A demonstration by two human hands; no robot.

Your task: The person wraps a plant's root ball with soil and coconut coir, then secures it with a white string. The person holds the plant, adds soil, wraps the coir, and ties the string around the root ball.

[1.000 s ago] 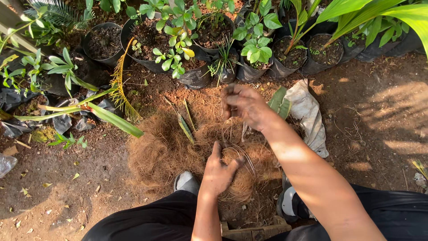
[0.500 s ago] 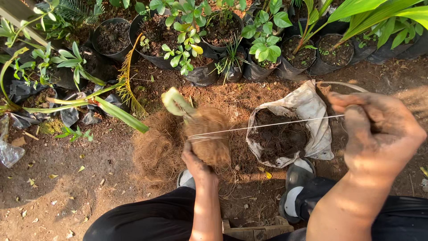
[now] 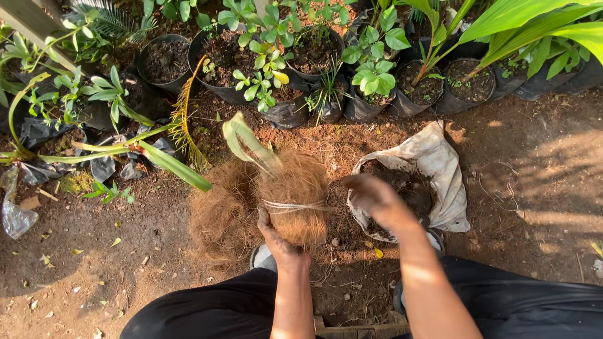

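Head view looks down on both forearms reaching forward over the knees. Left hand (image 3: pixel 276 235) rises from below, its grip closed on the underside of a coir-wrapped plant bundle (image 3: pixel 295 194) bound with pale twine (image 3: pixel 295 205), standing upright on the dirt beside a loose coir pile (image 3: pixel 220 216). Right hand (image 3: pixel 377 199) hovers blurred over a grey soil sack (image 3: pixel 440 169); its grip cannot be read.

The left hand (image 3: pixel 276 238) holds a bundle of brown coconut fibre (image 3: pixel 294 198) from below, and a thin string (image 3: pixel 295 205) goes around its middle. Green leaves (image 3: pixel 248 141) come out at the top. The right hand (image 3: pixel 374 198) hovers beside it, over a grey sack of soil (image 3: pixel 440 169). Potted plants (image 3: pixel 370 69) stand behind.
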